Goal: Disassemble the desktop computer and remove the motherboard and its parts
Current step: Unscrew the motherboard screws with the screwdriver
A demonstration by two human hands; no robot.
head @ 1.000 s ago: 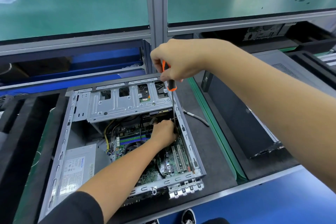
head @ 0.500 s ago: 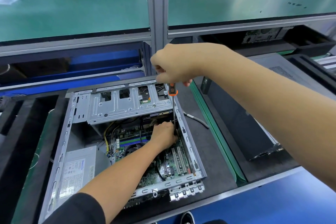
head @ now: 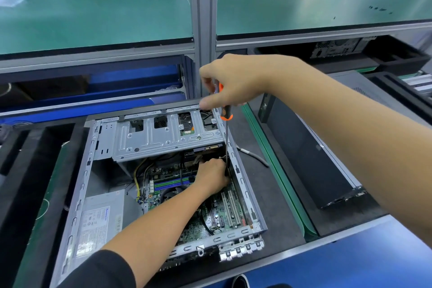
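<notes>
An open desktop case (head: 79,184) lies on its side on black foam. Inside it I see the green motherboard (head: 217,215), a grey power supply (head: 100,220) at the left and a metal drive cage (head: 163,140) across the far end. My right hand (head: 236,82) grips the orange and black handle of a long screwdriver (head: 225,117), which stands upright with its shaft running down by the case's right wall. My left hand (head: 214,174) reaches deep into the case, fingers curled around the lower shaft near the tip. The tip itself is hidden.
A black side panel (head: 311,163) lies on the foam to the right. A grey cable (head: 254,156) trails beside the case. A green shelf (head: 98,18) on an aluminium post (head: 202,30) overhangs the far side. Another computer (head: 334,48) sits under the right shelf. Black foam trays flank the left.
My right hand has shifted its fingers on the screwdriver handle, turning it. The left hand stays at the shaft's lower end inside the case.
</notes>
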